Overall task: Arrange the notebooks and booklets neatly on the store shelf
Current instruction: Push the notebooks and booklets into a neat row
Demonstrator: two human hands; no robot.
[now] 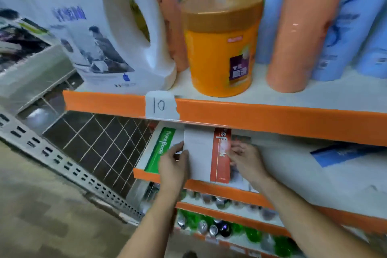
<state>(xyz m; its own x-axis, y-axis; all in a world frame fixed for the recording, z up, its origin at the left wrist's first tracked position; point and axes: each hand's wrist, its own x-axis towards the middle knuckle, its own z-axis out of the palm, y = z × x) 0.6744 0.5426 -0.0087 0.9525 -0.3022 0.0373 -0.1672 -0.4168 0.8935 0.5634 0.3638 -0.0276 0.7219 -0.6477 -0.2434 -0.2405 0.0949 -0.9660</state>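
the left hand (pixel 173 163) and right hand (pixel 245 157) pinched the red notebook (pixel 222 159) between them, which, pushed crooked, could shove the green notebook (pixel 157 153) sideways.

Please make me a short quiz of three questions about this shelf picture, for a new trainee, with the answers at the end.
1. Multiple choice: which number is written on the white paper tag taped to the orange shelf edge? A) 10 B) 16 C) 70
2. True or false: the green paper notebook lies to the right of the white paper notebook with a red strip.
3. Short answer: which notebook do the left hand and the right hand hold?
Key: 1 A; 2 false; 3 the white one with the red strip.
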